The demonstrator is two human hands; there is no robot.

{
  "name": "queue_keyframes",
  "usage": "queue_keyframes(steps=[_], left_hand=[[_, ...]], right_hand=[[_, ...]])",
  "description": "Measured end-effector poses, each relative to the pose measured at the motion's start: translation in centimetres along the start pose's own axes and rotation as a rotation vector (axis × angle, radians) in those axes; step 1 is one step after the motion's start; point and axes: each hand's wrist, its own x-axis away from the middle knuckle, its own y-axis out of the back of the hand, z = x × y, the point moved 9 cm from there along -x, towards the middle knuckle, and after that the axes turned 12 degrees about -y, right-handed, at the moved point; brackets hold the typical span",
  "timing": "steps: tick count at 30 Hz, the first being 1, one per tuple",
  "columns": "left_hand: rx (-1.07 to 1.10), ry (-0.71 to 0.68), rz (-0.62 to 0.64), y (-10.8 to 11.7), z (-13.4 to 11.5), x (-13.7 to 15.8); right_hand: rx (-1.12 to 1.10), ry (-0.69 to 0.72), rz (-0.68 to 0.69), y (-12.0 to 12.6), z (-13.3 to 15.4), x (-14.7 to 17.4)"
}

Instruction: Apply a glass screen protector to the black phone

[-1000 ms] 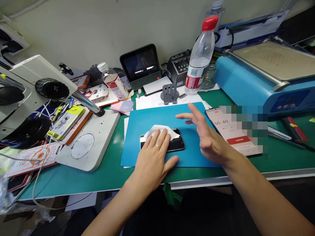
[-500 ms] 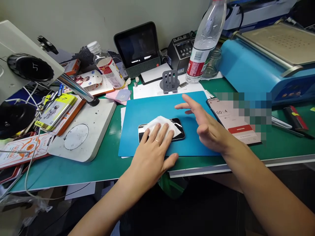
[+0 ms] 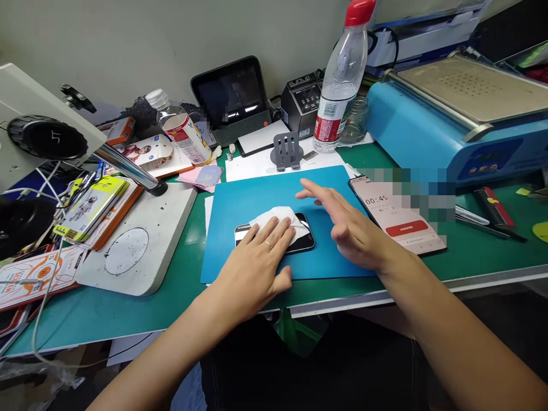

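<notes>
A phone with a dark, shiny face lies on the blue mat, partly covered by a white wipe. My left hand rests flat on the wipe, fingers stretched out and pressing it against the phone; a ring is on one finger. To the right, my right hand hovers over the mat, open, its fingers apart and nothing in them. Beyond it, a second phone lies lit at the mat's right edge, its screen reading 00:45.
A grey phone stand and a red-capped bottle stand behind the mat. On the left is a white stand base with boxes beside it. A blue heating machine and tweezers are at right.
The view has shifted slightly, so the bench sits a little lower and further left. My left hand stays on the wipe and my right hand remains raised and open.
</notes>
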Motion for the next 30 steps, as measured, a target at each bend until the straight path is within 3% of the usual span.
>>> queue_keyframes(steps=[6,12,18,25,30], left_hand=[[-0.024,0.065,0.003,-0.8,-2.1,2.5],[-0.048,0.084,0.0,-1.1,-3.7,1.9],[-0.05,0.038,0.028,-0.9,-3.6,-0.6],[0.021,0.048,0.06,-0.9,-2.5,0.9],[0.037,0.027,0.028,0.0,-1.8,-0.3]], right_hand=[[0.071,0.054,-0.007,0.0,0.5,0.1],[0.113,0.042,-0.012,0.0,0.3,-0.1],[0.114,0.047,-0.039,0.3,0.7,-0.2],[0.128,0.063,0.011,-0.5,0.7,-0.2],[0.151,0.079,0.019,-0.8,0.6,-0.2]])
